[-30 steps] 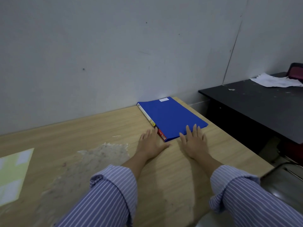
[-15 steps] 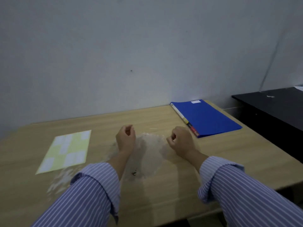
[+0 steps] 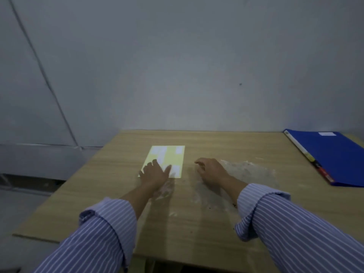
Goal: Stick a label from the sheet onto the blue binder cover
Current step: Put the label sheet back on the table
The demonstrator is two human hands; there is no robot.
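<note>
A pale yellow label sheet [image 3: 173, 154] with several white labels lies flat on the wooden table [image 3: 216, 223], near its left part. My left hand [image 3: 155, 173] rests open on the sheet's near left corner, fingers spread. My right hand [image 3: 211, 171] hovers just right of the sheet, fingers curled and apart, holding nothing. The blue binder [image 3: 331, 156] lies closed at the far right of the table against the wall. One white label [image 3: 327, 133] is stuck near the binder cover's far edge.
A whitish worn patch [image 3: 248, 172] marks the table top between my right hand and the binder. The grey wall [image 3: 197, 75] stands right behind the table. The table's left edge drops to a grey floor [image 3: 25, 209].
My view has swung left, away from the binder. Both hands moved left from the binder's near edge to the label sheet, and my left hand now lies on it.
</note>
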